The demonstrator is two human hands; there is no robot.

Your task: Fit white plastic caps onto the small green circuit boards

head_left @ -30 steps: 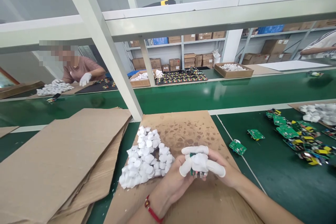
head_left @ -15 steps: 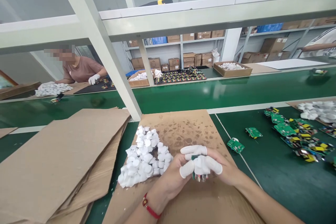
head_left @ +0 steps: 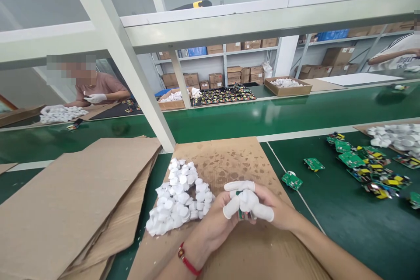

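Note:
Between both hands, above a cardboard sheet [head_left: 249, 253], is a small green circuit board [head_left: 242, 215] with a white soft-looking piece [head_left: 248, 201] pressed against it. My left hand [head_left: 218, 218] is closed on the board from the left, its thumb against the white piece. From the right, my right hand [head_left: 274, 205] also grips the board, its thumb on the white piece. White finger cots cover several fingertips. Fingers hide much of the board. Left of my hands, a heap of similar white pieces [head_left: 179, 201] lies on the cardboard.
Stacked cardboard sheets [head_left: 75, 197] lie at the left. Several circuit boards [head_left: 370, 164] and more white pieces [head_left: 400, 135] are on the green bench at the right. A slanted white post [head_left: 131, 65] rises ahead. Across the green conveyor, a person [head_left: 101, 87] handles white pieces.
Both hands have shifted slightly, still holding the board and white piece, which now shows a rounder face. The person across has lifted a gloved hand from the boards.

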